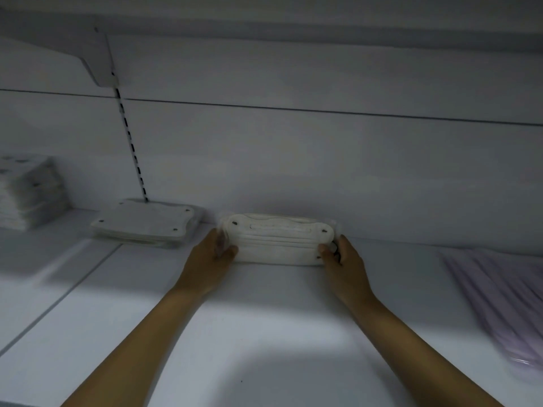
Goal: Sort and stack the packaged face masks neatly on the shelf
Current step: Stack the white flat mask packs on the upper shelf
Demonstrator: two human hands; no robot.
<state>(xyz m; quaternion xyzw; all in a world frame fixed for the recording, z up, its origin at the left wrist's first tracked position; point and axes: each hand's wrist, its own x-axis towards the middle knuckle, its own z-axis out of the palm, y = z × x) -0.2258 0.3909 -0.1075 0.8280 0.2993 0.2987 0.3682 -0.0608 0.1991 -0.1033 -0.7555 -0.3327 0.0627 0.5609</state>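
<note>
**As both hands clamped its ends, the pack lay crosswise at the back of the shelf**

While the pack point(277, 242) of white masks rested on the shelf point(264, 333) at 12 o'clock from the person, close under the back wall point(293, 160), its long axis ran from 9 to 3 o'clock. The left hand point(216, 254) gripped the 9 o'clock end and the right hand point(342, 258) the 3 o'clock end. The fingers point(232, 250) were clenched round the pack, thumbs on its front face, the rest partly hidden by clear wrap. Both hands sat equally near it. Whether the pack touched the wall could not be told.

Just beside it, at 9 to 10 o'clock, lay a low pile point(144, 226) of similar white packs. Farther out at 9 o'clock stood a taller, blurred pile point(29, 192). Purple packs point(499, 295) lay well apart at 4 o'clock.

The step looked like squaring the pack before placing it. If it belonged with the low pile, the move would run along its own long axis toward 9 o'clock. The left hand, being nearer that pile, would lead and would have to clear the end first.
</note>
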